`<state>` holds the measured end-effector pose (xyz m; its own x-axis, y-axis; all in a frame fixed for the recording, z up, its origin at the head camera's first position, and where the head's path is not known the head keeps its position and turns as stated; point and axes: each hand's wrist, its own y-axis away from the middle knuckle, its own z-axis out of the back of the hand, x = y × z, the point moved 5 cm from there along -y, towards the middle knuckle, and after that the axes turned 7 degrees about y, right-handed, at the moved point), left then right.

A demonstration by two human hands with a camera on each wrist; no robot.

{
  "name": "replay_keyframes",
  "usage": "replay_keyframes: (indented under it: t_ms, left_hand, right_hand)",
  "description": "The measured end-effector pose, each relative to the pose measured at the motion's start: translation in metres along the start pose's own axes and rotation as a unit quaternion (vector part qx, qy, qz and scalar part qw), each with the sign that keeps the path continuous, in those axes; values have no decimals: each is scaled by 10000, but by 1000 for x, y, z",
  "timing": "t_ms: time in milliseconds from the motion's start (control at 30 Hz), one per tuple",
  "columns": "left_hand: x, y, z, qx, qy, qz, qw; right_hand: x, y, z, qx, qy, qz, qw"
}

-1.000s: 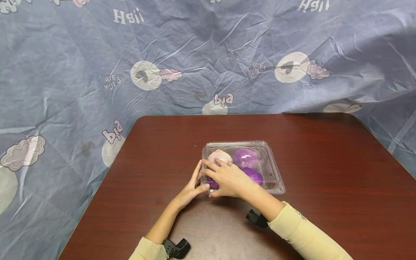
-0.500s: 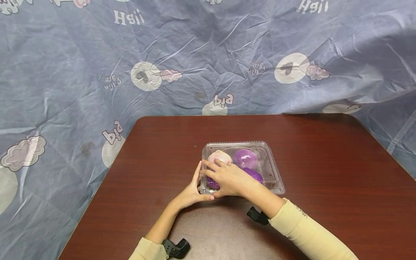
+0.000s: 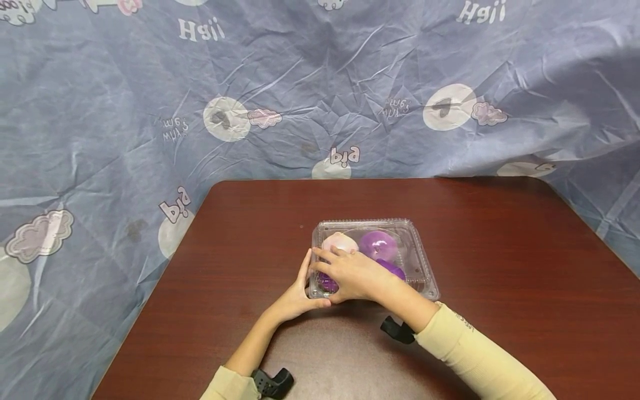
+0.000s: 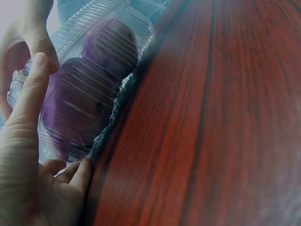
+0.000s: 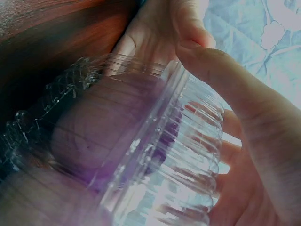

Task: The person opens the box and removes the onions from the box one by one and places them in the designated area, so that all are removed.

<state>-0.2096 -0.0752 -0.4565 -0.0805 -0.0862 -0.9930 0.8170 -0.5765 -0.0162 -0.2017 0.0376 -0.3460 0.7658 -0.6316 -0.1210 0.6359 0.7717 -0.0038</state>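
Note:
A clear plastic clamshell container point(image 3: 417, 258) sits on the table in the head view. Through its lid show a pale pinkish-white round thing point(image 3: 339, 240) and several shiny purple round things point(image 3: 378, 245). My left hand point(image 3: 294, 299) holds the near left corner, fingers along the left side and thumb at the front. Over the left part of the lid lies my right hand point(image 3: 357, 275), fingers bent on top and thumb down at the front edge. The right wrist view has that thumb point(image 5: 225, 80) against the ribbed lid rim. Both thumbs meet at the corner.
The dark red-brown wooden table point(image 3: 500, 266) reaches to a blue-grey printed cloth point(image 3: 320, 83) hanging behind it. Black wrist straps point(image 3: 272, 383) show below both cream sleeves point(image 3: 480, 347).
My left thumb has slid from the container's left side down and right to its front edge, beside the right thumb. The right hand and the container stay nearly in place.

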Motion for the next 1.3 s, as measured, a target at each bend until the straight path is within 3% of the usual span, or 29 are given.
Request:
replay_keyframes:
  t_ms: [233, 433, 600, 1033, 1300]
  left_hand:
    - [-2, 0, -1, 67, 60, -53, 9999]
    - [-1, 1, 0, 109, 66, 86, 9999]
    - [0, 1, 1, 202, 281, 101, 9993]
    - [-5, 4, -1, 290, 317, 73, 9991]
    - [-7, 5, -2, 250, 214, 2, 9995]
  right_hand:
    - [-1, -1, 2, 17, -86, -5, 10000]
    - [0, -1, 1, 69, -255, -78, 9996]
    - [0, -1, 0, 115, -291, -121, 9994]
    - [10, 2, -2, -142, 462, -171, 9987]
    - [15, 2, -8, 51, 629, -213, 9978]
